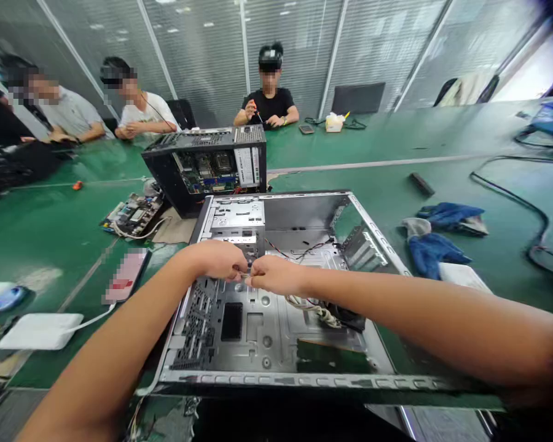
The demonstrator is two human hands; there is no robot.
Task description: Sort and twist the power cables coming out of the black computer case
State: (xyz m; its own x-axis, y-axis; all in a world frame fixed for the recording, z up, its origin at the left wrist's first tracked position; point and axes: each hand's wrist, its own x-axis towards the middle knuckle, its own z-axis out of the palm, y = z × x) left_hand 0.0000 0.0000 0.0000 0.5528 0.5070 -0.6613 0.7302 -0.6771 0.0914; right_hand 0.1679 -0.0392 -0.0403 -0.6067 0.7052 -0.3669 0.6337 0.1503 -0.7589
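An open computer case (281, 379) lies on its side in front of me, its bare metal inside facing up. Both my hands meet over it, close to the drive cage (238, 215). My left hand (223, 259) has its fingers pinched together. Fingertip to fingertip with it is my right hand (276, 274), also closed. A small, thin, pale thing shows between the fingertips, too small to name. Below my right forearm, a bundle of pale cables (325, 314) rests in the case. Thin dark and red wires (304, 252) run behind my right hand.
Beyond the case stands a second computer tower (207, 166), its side open. A circuit board (136, 213) lies left of it; a phone (126, 275) and white power bank (40, 331) lie nearer. Blue gloves (435, 252) lie right. Several people sit across the green table (350, 147).
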